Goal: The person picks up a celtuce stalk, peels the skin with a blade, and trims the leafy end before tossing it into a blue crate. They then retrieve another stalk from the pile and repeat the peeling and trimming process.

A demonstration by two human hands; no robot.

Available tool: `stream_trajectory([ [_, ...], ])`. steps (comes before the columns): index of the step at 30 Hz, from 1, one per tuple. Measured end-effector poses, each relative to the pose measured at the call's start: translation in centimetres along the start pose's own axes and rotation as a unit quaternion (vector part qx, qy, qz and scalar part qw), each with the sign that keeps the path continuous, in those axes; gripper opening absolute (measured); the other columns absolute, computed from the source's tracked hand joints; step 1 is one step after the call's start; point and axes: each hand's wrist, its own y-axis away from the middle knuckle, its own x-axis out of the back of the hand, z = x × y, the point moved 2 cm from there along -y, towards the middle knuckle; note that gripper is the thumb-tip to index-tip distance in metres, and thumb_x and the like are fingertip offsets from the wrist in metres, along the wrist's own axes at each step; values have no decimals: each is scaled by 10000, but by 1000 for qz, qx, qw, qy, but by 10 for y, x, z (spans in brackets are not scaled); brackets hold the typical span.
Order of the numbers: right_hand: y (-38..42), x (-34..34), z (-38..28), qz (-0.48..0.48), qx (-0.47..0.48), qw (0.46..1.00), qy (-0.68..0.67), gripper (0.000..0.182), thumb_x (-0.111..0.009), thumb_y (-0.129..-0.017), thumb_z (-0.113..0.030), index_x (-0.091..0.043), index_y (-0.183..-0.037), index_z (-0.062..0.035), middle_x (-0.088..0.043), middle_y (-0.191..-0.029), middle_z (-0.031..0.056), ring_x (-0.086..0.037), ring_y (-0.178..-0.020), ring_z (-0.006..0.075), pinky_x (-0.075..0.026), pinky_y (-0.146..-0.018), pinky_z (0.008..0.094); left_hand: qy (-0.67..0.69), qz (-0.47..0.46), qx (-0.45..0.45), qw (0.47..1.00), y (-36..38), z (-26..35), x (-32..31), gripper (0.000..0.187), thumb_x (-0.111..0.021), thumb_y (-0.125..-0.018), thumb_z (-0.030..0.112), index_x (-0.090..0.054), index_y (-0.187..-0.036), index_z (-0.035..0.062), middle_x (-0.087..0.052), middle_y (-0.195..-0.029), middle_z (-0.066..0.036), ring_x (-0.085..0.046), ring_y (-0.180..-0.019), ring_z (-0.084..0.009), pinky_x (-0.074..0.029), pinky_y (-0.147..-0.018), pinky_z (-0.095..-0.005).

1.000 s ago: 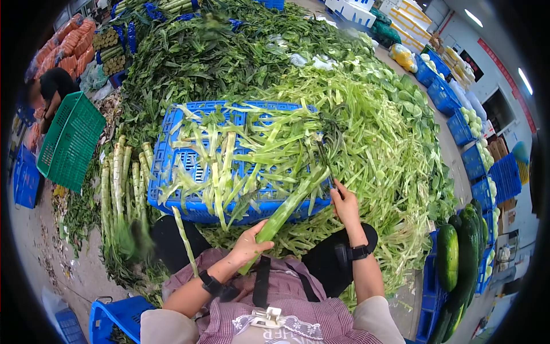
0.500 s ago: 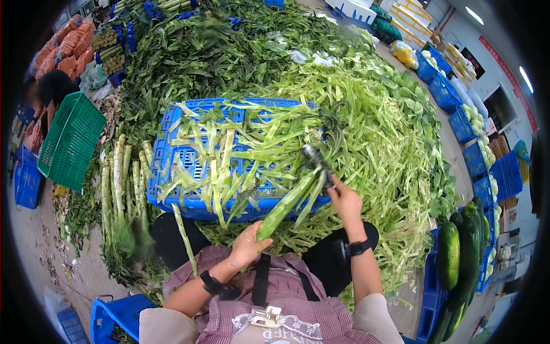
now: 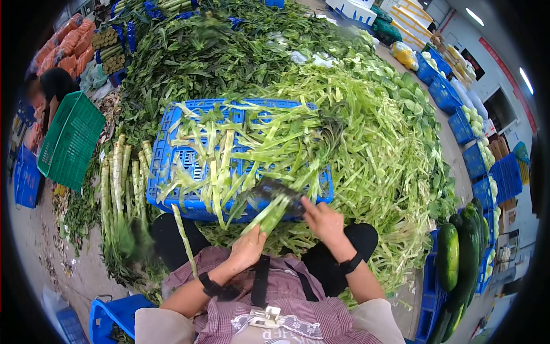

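My left hand (image 3: 247, 247) is closed around the lower part of a pale green celtuce stem (image 3: 272, 218), partly peeled and tilted up over the crate's near edge. My right hand (image 3: 325, 222) grips a knife (image 3: 281, 194) whose broad dark blade, blurred by motion, crosses the stem's far end. Below both lies an upturned blue plastic crate (image 3: 246, 211), strewn with long green peelings (image 3: 275, 140). A thin pale stalk (image 3: 184, 239) leans beside my left forearm.
Several celtuce stems (image 3: 119, 178) stand left of the crate. Heaps of dark leaves (image 3: 189, 69) and light peelings (image 3: 378, 172) surround it. At far left, a person (image 3: 56, 86) is beside a green basket (image 3: 71, 140). Large green gourds (image 3: 468, 252) and blue crates (image 3: 476, 157) line the right.
My right hand has moved left and down, swinging the knife across the stem's far end. The loose strip hanging along the stem no longer shows. My left hand stays near the same place.
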Motion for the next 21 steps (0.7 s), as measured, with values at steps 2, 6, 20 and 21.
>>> stream_trajectory([
  [2, -18, -2, 29, -29, -102, 994, -5, 433, -668, -806, -307, -609, -1224, -216, -595, -738, 88, -615, -602, 266, -491, -530, 376, 69, 105, -123, 984, -4, -6, -3, 504, -504, -925, 362, -456, -1287, 15, -594, -1131, -246, -558, -1057, -415, -451, -891, -449],
  [6, -31, -22, 72, -27, -248, 938, -240, 414, -636, -837, -316, -610, -1230, -187, -674, -835, 136, -649, -695, 309, -505, -619, 375, 76, 59, -143, 985, -8, 2, 21, 461, -578, -899, 316, -513, -1236, 7, -649, -1024, -205, -620, -997, -344, -471, -857, -399],
  [20, 5, 7, -6, 3, -17, 1000, 4, 415, -700, -761, -306, -632, -1166, -254, -521, -667, 37, -575, -535, 226, -469, -472, 348, 339, -84, -38, 936, -15, -2, -17, 385, -691, -827, 284, -564, -1048, -4, -596, -808, -46, -572, -616, -114, -459, -556, -272],
  [21, 2, -5, 20, 14, -64, 998, 22, 406, -686, -777, -310, -625, -1177, -268, -542, -684, 48, -583, -545, 237, -472, -480, 354, 276, -76, -35, 958, -15, -3, -18, 446, -674, -827, 303, -536, -1101, -20, -620, -866, -54, -616, -685, -168, -492, -621, -304],
])
